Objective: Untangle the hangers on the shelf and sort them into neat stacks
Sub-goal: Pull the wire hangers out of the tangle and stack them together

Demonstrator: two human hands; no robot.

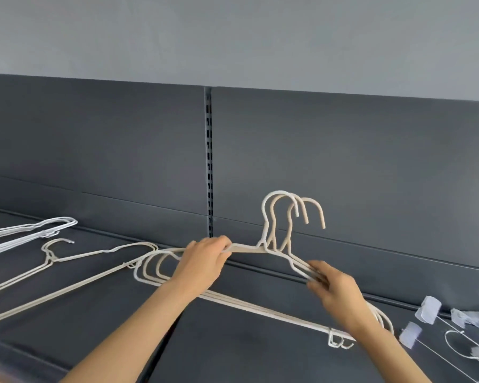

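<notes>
Gripping the hangers (274,248) at both shoulders, left hand (205,258) and right hand (329,283), we hold them level, hooks away.

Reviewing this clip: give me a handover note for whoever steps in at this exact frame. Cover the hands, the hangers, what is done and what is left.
Left hand: grips the left shoulder of the cream hanger bunch.
Right hand: grips the bunch's right shoulder; the hooks point up and the bunch is tilted above the shelf.
Done: white wire hangers lie grouped at far left, with loose cream hangers lying beside them.
Left: probably lay the bunch with the cream ones, then sort the jumbled clip hangers at right.
</notes>
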